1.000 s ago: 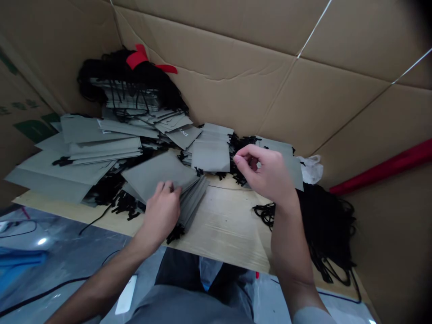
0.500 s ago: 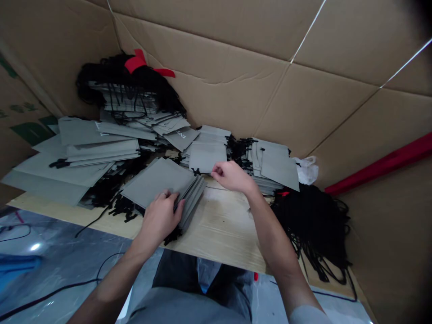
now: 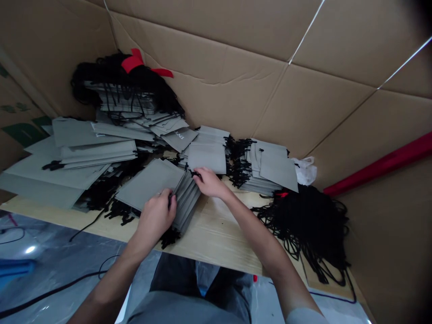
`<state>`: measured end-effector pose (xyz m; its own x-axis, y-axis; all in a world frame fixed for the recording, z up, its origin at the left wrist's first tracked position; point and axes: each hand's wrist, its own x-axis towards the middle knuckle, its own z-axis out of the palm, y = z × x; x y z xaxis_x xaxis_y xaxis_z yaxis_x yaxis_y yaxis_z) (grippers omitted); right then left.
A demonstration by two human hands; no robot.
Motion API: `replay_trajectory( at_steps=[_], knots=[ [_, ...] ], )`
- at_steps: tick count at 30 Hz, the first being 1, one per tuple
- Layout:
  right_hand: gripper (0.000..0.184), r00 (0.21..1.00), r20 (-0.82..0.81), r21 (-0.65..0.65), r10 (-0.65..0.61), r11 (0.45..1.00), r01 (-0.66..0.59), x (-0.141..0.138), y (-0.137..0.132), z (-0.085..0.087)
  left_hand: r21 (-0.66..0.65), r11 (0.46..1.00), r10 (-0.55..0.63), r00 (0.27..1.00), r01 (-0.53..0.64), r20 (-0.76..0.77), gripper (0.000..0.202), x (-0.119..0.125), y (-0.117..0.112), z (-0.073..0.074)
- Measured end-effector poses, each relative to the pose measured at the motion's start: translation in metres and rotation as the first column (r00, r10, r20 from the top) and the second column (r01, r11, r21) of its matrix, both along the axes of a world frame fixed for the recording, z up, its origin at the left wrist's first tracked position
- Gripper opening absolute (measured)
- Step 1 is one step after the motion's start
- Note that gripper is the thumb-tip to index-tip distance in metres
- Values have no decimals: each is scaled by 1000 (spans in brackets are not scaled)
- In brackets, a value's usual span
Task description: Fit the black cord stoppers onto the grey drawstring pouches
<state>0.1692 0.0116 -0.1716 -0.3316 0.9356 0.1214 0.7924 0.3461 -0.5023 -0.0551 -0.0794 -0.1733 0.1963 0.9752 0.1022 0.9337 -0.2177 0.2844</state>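
A fanned stack of flat grey bags [image 3: 151, 182] with black cord tufts at its corners lies at the middle of the wooden table. My left hand [image 3: 158, 211] is closed on the near right edge of the top bag, thumb and fingers curled around it. At the stack's far right corner, my right hand [image 3: 207, 181] is closed in a pinch at a short black cord end [image 3: 193, 173]. The fingertips partly hide what they grip. Just behind the right hand lies another grey stack [image 3: 206, 155].
More grey bags [image 3: 97, 153] are heaped on the left, below a black cord bundle [image 3: 124, 85] with a red strip. To the right are a grey stack [image 3: 276, 166], a white plastic bag [image 3: 305, 171] and a black cord pile [image 3: 310, 229]. Cardboard walls [image 3: 229, 49] enclose the table [image 3: 222, 234].
My right hand has moved left to the corner of the middle stack. My left hand has curled more tightly at the top bag's edge. The stack's edges are fanned wider.
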Motion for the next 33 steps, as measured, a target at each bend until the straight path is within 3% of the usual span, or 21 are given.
replay_trajectory(
  at_steps=[5,10,13,18,26,30,33],
  knots=[
    [38,994,-96,13,-46,999,48,-12,8,-24,-24,1000,10,1000,-10,13,48,-2,8,-9],
    [39,985,-170,5,-26,1000,27,-11,16,-35,-50,999,-21,1000,21,12,27,-5,16,-12],
    [39,979,-203,-2,-26,1000,26,-10,17,-36,-41,999,-12,1000,13,26,26,-7,18,-12],
    [40,955,-293,-11,-40,999,39,-5,16,-22,51,996,63,989,-71,132,24,-12,16,-10],
    [32,840,-542,-131,-19,989,-62,3,2,17,190,953,156,920,-235,359,35,-18,8,10],
    [23,779,-624,-282,-67,948,-144,-3,-8,23,187,949,147,879,-255,453,35,-19,7,16],
    [28,754,-651,-364,-88,908,-208,-10,-14,26,174,960,100,851,-218,516,35,-18,4,16]
  ],
)
